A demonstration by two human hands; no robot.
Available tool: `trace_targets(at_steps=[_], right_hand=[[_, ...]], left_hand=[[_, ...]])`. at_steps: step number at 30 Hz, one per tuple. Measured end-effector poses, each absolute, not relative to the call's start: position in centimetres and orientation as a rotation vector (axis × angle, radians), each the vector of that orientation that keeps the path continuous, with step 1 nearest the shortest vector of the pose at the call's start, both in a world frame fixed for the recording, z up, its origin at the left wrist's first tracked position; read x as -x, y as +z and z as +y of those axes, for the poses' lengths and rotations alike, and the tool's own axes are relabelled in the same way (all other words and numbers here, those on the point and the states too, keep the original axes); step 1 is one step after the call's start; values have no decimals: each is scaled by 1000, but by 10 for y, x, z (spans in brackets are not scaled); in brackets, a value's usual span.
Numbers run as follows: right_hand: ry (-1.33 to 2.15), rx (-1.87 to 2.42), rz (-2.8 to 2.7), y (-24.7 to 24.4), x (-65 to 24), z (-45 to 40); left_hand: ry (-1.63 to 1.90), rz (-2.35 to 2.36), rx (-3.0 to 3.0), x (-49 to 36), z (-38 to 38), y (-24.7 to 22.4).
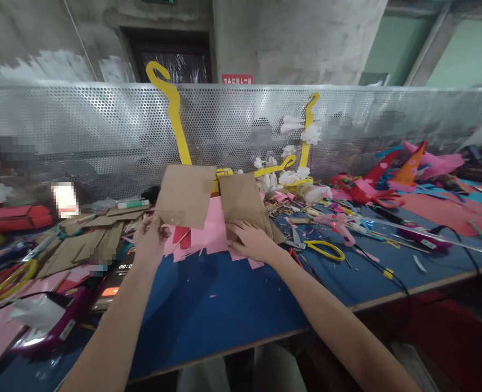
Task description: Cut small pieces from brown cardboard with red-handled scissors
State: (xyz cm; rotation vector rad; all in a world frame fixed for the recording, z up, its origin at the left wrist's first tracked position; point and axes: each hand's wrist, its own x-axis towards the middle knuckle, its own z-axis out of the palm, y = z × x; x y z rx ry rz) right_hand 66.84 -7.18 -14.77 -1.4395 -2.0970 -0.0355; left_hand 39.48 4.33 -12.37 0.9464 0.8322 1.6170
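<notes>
My left hand (153, 235) is closed on the lower left corner of a brown cardboard piece (185, 195), which stands tilted up above the table. My right hand (249, 239) lies with fingers stretched over the lower edge of a second cardboard piece (243, 200); its fingertips touch the board and some pink paper. Pink paper sheets (212, 231) and a small red scrap (182, 237) lie between my hands, partly under the boards.
Cardboard strips (85, 245), a phone (112, 288) and a purple device (56, 326) lie left. Right are yellow-handled scissors (326, 250), a pink glue gun (341, 226) and paper scraps. Yellow hooked stands (177, 122) rise before a perforated metal screen (224, 125).
</notes>
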Motion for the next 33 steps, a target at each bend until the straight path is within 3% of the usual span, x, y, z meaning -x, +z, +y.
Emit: trace_targets(at_steps=[12, 26, 33], right_hand=[[300, 1279, -1401, -150, -680, -56], [702, 1153, -1392, -145, -694, -61], [659, 1240, -1484, -148, -690, -65]], left_hand=[[1396, 774, -1158, -430, 18, -143], [1172, 803, -1363, -437, 7, -145], [1216, 748, -1471, -438, 2, -144]])
